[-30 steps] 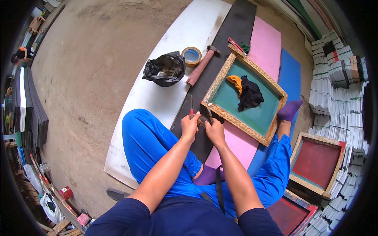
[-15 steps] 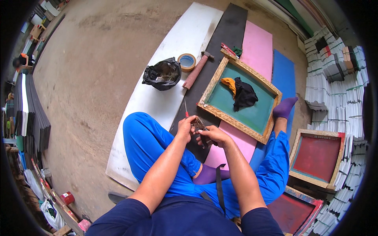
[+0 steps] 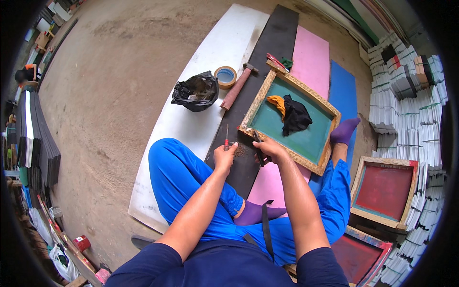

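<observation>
My left hand [image 3: 225,155] is closed round a screwdriver's red handle [image 3: 226,142], its thin shaft pointing away from me. My right hand [image 3: 271,150] grips dark pliers [image 3: 258,143] by the handles, their head near the close corner of a wooden-framed green screen [image 3: 272,82]. Both hands are apart above the black sheet [image 3: 273,40]. A small heap of brown bits [image 3: 240,151], too fine to make out, lies between them. On the green mesh rest a black cloth [image 3: 296,116] and an orange cloth [image 3: 277,102].
A hammer [image 3: 237,88], a tape roll [image 3: 225,76] and an open black plastic bag [image 3: 196,92] lie beyond my left hand. White [image 3: 224,33], pink [image 3: 311,52] and blue sheets [image 3: 343,86] cover the floor. Red screens [image 3: 384,189] and stacked white bundles [image 3: 409,103] stand at right.
My hands have moved apart: the right one with the pliers went right and up toward the frame's corner. The left has lowered slightly, still with the screwdriver. The brown heap is now uncovered.
</observation>
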`<control>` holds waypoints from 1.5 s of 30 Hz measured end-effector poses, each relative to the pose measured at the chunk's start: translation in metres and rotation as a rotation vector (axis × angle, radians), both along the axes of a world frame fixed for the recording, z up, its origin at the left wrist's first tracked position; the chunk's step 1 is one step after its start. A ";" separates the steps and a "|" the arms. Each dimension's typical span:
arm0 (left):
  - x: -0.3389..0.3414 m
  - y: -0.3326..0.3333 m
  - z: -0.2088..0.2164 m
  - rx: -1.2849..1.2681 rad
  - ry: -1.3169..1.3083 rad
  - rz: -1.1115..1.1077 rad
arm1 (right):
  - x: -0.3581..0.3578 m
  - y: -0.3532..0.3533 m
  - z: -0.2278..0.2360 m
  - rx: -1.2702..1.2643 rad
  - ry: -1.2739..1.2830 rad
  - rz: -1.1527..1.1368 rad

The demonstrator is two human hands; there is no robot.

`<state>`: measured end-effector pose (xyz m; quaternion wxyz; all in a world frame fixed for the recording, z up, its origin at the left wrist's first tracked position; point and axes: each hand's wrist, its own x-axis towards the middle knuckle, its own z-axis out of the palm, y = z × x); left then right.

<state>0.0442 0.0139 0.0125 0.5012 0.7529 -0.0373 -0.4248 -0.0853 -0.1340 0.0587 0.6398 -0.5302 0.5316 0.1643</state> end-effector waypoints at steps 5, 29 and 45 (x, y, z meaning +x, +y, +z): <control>0.000 -0.002 0.001 -0.003 0.033 0.018 | 0.010 -0.004 0.013 0.005 0.040 -0.023; 0.001 -0.016 0.001 -0.068 0.088 0.088 | 0.025 0.066 -0.039 -0.826 0.179 -0.116; 0.005 -0.002 -0.001 -0.157 0.329 0.138 | -0.011 0.092 -0.033 -0.338 -0.172 0.175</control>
